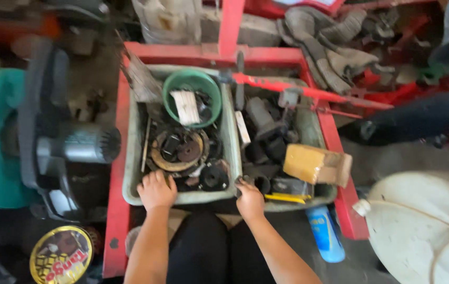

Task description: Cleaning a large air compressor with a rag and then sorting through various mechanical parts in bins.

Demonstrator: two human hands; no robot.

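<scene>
In the head view, two grey plastic tubs sit side by side inside a red metal frame (116, 173), both full of dark, greasy machine parts.

The left hand (156, 190) rests on the near rim of the left tub (131, 158). Its fingers are curled loosely over the edge and point into the tub, with their tips at the dark parts just inside the rim. I cannot tell whether they grip anything. Just beyond the fingertips lies a round brass-coloured disc (178, 151) with black pieces on it. A black ring-shaped part (213, 178) lies just right of the hand. Farther back in the same tub stands a green bowl (192, 97) with a pale ribbed piece inside.

The right hand (249, 199) rests on the near rim of the right tub (308, 131), close to where the two tubs meet. Its fingers are bent and close together, tips down among black cylinders at the tub's near left corner. Whether they hold one is hidden. A yellow strip (287, 198) lies just right of this hand, and a tan cardboard box (316, 164) sits on the parts beyond that.

A blue bottle (325, 233) lies on the floor near the right forearm. A round yellow tin (60, 256) lies well left of the left arm.
</scene>
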